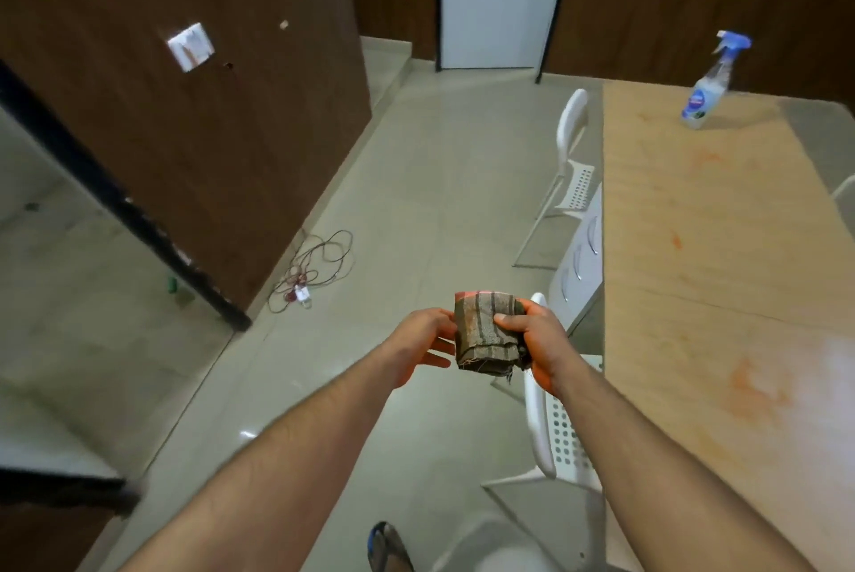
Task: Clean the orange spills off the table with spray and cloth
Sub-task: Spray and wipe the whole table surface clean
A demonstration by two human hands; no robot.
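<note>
Chairs (562, 423) beside table (684, 340), cables (314, 268) on floor

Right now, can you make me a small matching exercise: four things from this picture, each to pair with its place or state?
Things:
1. cloth
2. spray bottle
3. orange spills
4. cables

Places or states:
A. lying on the floor by the wooden wall
B. standing at the table's far end
C. folded, gripped in the right hand
D. smeared on the table

Pairs: 1-C, 2-B, 3-D, 4-A
</note>
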